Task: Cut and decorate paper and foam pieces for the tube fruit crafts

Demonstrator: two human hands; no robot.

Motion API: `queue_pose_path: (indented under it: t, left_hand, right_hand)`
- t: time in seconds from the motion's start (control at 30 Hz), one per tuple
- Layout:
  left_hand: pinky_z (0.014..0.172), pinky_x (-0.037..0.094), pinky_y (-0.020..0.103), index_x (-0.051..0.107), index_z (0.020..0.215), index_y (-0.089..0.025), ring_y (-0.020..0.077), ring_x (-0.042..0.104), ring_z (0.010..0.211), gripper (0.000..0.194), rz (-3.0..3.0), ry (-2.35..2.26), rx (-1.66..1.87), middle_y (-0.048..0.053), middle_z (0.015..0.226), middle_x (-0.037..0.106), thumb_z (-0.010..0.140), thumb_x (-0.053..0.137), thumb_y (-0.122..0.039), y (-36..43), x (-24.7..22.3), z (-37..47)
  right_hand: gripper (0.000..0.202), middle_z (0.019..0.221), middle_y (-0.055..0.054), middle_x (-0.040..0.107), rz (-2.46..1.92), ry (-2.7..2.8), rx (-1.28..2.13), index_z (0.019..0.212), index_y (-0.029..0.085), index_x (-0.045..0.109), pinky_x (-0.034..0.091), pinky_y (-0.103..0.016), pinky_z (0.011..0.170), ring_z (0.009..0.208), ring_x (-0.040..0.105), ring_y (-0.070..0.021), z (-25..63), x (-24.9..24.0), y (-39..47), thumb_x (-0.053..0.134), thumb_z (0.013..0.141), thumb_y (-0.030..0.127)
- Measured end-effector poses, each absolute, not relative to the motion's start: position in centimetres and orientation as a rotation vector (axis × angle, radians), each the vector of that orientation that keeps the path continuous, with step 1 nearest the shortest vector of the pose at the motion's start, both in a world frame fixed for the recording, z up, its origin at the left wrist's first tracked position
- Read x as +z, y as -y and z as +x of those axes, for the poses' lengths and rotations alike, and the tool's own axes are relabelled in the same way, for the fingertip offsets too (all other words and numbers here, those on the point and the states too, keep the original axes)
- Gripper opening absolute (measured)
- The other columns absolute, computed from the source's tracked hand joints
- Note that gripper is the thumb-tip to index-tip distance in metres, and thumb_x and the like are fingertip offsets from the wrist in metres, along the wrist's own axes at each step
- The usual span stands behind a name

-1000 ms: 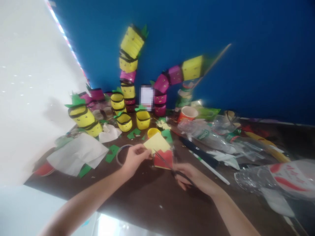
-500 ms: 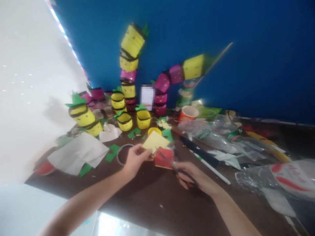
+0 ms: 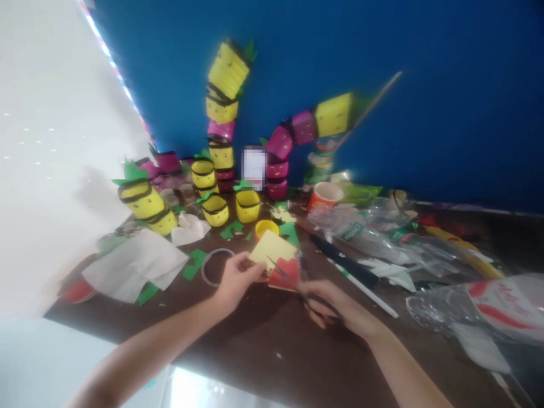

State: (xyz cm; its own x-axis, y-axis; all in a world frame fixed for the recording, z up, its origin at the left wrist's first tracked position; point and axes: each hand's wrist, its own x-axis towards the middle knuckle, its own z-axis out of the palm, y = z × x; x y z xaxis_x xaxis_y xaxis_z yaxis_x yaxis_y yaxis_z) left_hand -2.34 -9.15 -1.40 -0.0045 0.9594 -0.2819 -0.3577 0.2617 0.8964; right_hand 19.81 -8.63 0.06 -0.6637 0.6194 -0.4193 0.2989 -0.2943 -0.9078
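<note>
The yellow sheet had edged rightward over the red piece, the left hand pinching its left edge, the right hand closed round scissors. Probably light and bendy (easily creased), it suited an edge hold.

In the left hand, the yellow paper is showing a smooth, matt face. In the right hand, the scissors are presenting metal-looking blades and handles resembling plastic. To the right of the right hand, the bottle is reflecting light from clear, glossy plastic. Left of the left hand, the white sheet is displaying a matt, creased surface, paper or cloth being indistinguishable. Beneath both hands, the table is appearing smooth.
</note>
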Motion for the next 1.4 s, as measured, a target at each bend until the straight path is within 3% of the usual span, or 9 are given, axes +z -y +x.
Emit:
queue_pose_path:
  t: [0.23, 0.57, 1.17, 1.4]
  left_hand:
    - [0.068, 0.054, 0.024, 0.061, 0.076, -0.011, 0.01, 0.061, 0.064, 0.028, 0.638, -1.124, 1.321, 0.0, 0.066, 0.064, 0.06, 0.075, -0.029, 8.8, -1.6, -2.6]
    - [0.069, 0.054, 0.026, 0.062, 0.083, -0.011, 0.0114, 0.062, 0.066, 0.031, 0.622, -1.06, 1.312, 0.003, 0.07, 0.065, 0.061, 0.075, -0.029, 8.9, -1.6, -2.6]
    - [0.057, 0.051, 0.02, 0.063, 0.078, -0.009, 0.0082, 0.059, 0.055, 0.037, 0.534, -1.028, 1.176, 0.003, 0.066, 0.064, 0.052, 0.08, -0.028, 9.0, -1.4, -2.3]
    - [0.058, 0.052, 0.023, 0.064, 0.075, -0.009, 0.0108, 0.06, 0.055, 0.032, 0.696, -1.057, 1.085, 0.003, 0.061, 0.064, 0.058, 0.076, -0.033, 9.4, -2.2, -2.3]
  right_hand:
    - [0.045, 0.048, 0.003, 0.048, -1.163, 1.678, 2.026, 0.071, 0.017, 0.049, 0.022, -0.02, 0.038, 0.042, 0.044, -0.0085, 20.2, 0.5, 8.6, 0.057, 0.068, 0.06]
    - [0.046, 0.049, 0.003, 0.051, -1.186, 1.657, 2.043, 0.07, 0.017, 0.049, 0.022, -0.02, 0.038, 0.042, 0.044, -0.0083, 20.1, 0.2, 8.5, 0.058, 0.065, 0.061]
    - [0.045, 0.049, 0.003, 0.05, -1.184, 1.689, 2.058, 0.075, 0.016, 0.049, 0.024, -0.019, 0.041, 0.042, 0.041, -0.0076, 20.0, -0.4, 8.6, 0.055, 0.071, 0.06]
    - [0.038, 0.048, 0.004, 0.049, -1.202, 1.746, 2.049, 0.074, 0.015, 0.05, 0.02, -0.019, 0.042, 0.043, 0.04, -0.0073, 19.6, -0.6, 8.8, 0.053, 0.077, 0.053]
